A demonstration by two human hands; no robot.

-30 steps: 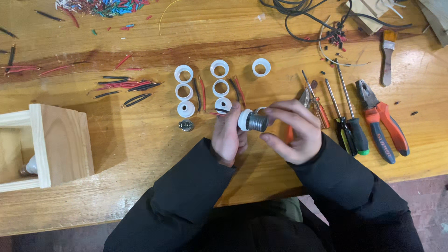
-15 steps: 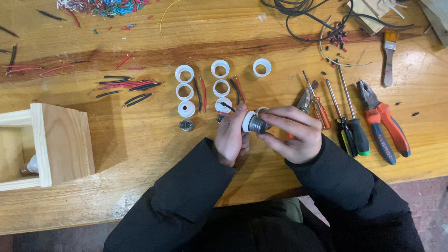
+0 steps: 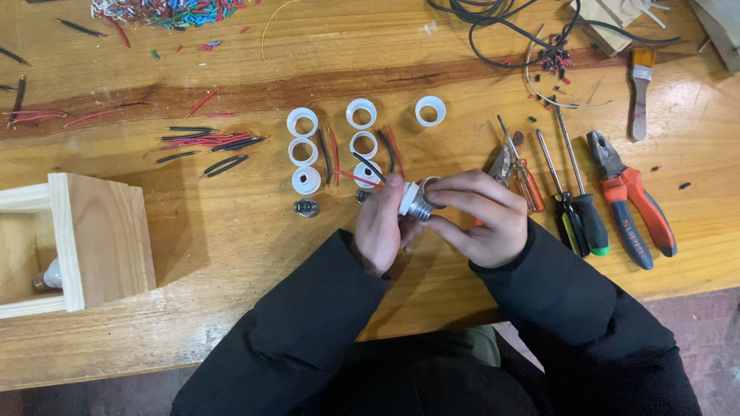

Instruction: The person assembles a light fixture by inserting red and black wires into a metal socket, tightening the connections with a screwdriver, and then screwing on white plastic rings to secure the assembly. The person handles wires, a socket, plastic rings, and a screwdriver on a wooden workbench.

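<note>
Wooden box [image 3: 100, 239] sits at the table's [image 3: 231, 254] left edge, a bulb [image 3: 48, 277] lying inside it. Cut wire bits [image 3: 208, 146] lie further right, then white socket rings [image 3: 302, 150] in two columns mid-table. Our left hand [image 3: 381, 227] is closed around the white lamp socket [image 3: 412, 202], near the front edge at centre. Our right hand [image 3: 482, 219] pinches its threaded metal end; since a second ago it has rolled over the part, so we judge the screw-together is underway. Screwdrivers [image 3: 574, 192] and red pliers [image 3: 636, 204] lie untouched toward the right edge.
</note>
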